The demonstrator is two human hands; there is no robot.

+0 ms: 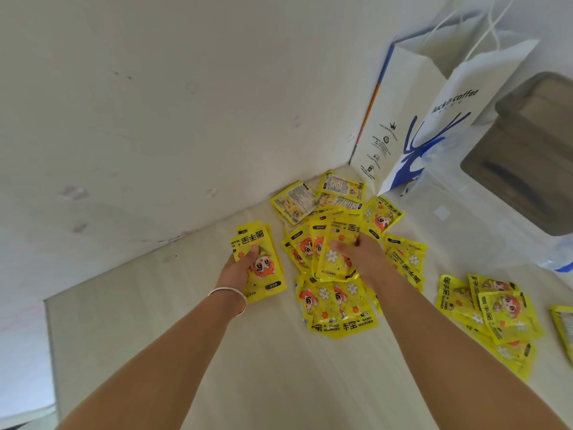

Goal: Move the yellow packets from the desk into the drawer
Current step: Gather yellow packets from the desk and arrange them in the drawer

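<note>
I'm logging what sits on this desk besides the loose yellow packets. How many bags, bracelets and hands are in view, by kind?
Paper bags: 1
Clear plastic bags: 1
Bracelets: 1
Hands: 2, the left hand holding a stack of packets, the right hand on the pile
Total: 5

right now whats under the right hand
The right hand grips one yellow hand warmer packet on the central pile, which overlaps more packets. The desk beneath the pile is hidden.

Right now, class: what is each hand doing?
Left hand: closed, holding a small stack of packets, thumb on top.
Right hand: fingers gripping one packet at the pile on the desk.
</note>
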